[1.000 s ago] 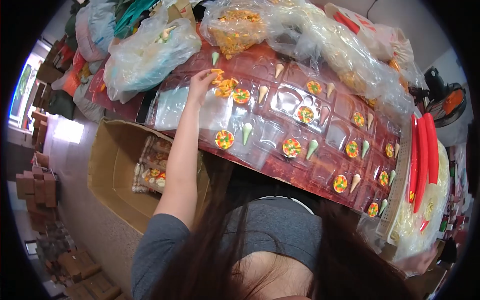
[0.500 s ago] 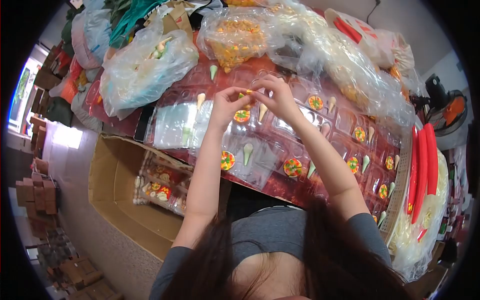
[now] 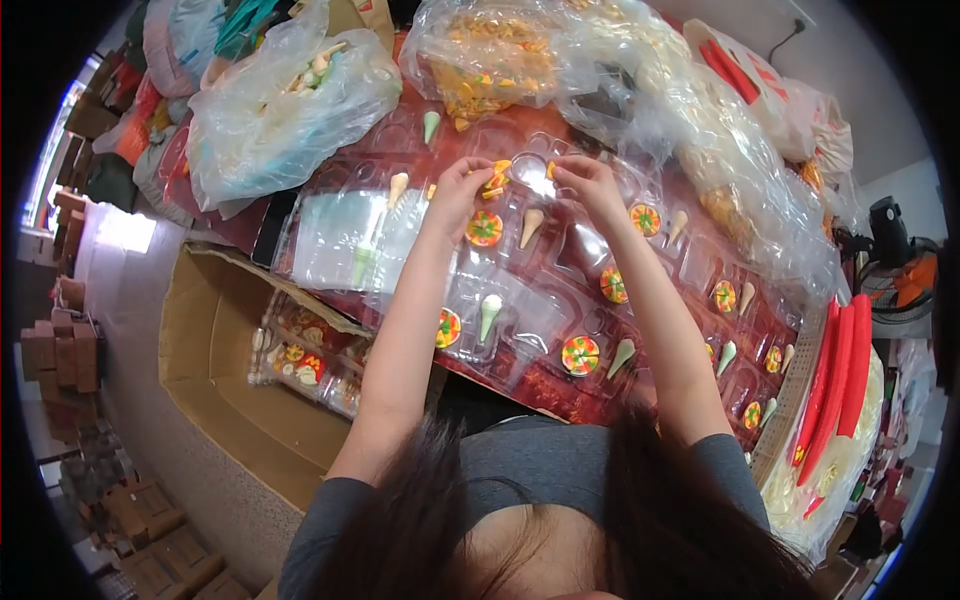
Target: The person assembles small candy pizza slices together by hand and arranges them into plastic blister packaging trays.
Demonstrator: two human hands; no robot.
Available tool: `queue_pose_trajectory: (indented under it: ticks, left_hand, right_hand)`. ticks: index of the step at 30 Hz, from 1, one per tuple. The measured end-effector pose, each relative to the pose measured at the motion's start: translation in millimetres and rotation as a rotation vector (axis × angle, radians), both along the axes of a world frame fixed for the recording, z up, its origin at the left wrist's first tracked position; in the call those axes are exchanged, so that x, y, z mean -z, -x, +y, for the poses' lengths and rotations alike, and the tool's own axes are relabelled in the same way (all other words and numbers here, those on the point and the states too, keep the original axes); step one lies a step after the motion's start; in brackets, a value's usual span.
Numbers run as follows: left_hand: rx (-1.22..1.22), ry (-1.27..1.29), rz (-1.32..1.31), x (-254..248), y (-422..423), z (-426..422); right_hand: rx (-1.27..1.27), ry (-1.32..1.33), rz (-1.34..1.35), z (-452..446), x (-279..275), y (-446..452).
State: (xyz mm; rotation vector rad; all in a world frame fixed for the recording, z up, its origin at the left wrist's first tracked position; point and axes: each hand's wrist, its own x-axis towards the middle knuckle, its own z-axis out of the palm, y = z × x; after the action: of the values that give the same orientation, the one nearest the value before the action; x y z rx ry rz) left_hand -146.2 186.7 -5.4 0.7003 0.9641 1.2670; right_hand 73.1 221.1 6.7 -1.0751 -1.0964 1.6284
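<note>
My left hand (image 3: 461, 196) is closed on a few small yellow-orange toy pieces (image 3: 497, 180), which stick out past the fingertips. To its right, my right hand (image 3: 594, 190) pinches one small yellow piece (image 3: 551, 171). Both hands are above clear plastic blister trays (image 3: 560, 325) spread over a dark red table. Just below the left hand, a round pizza-like toy (image 3: 484, 229) sits in a tray, beside a tan cone-shaped toy (image 3: 531, 228). More round toys (image 3: 581, 355) and pale green cones (image 3: 490, 315) lie in other tray hollows.
A plastic bag of yellow-orange pieces (image 3: 490, 65) stands at the back, with a bag of cone toys (image 3: 290, 125) to its left. An open cardboard box (image 3: 215, 350) holds packed trays at lower left. Red tubes (image 3: 835, 385) and a fan (image 3: 895, 275) are at the right.
My hands have drawn apart from where they met. The right one has moved right with a single yellow piece, while the left keeps several. The camera view has shifted slightly.
</note>
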Motion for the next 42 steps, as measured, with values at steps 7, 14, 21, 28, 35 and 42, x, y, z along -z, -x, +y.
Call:
queue_pose_trajectory:
  ticks: [7,14,21,28,35,42]
  left_hand:
    - [-0.032,0.055,0.007,3,-7,15]
    - [0.032,0.059,0.106,15,-2,27]
    - [0.024,0.082,0.198,16,-7,30]
    - [0.043,0.103,0.267,10,-9,30]
    - [0.038,0.055,0.267,14,-12,29]
    - [-0.054,0.061,0.387,8,-9,28]
  right_hand:
    - [-0.027,-0.295,-0.408,22,12,8]
    - [-0.047,-0.829,-0.731,34,26,16]
    - [0.05,-0.916,-0.843,48,37,17]
    - [0.127,-1.209,-1.253,41,32,22]
    - [-0.048,-0.481,-0.55,24,1,35]
    - [0.021,-0.521,-0.52,40,25,31]
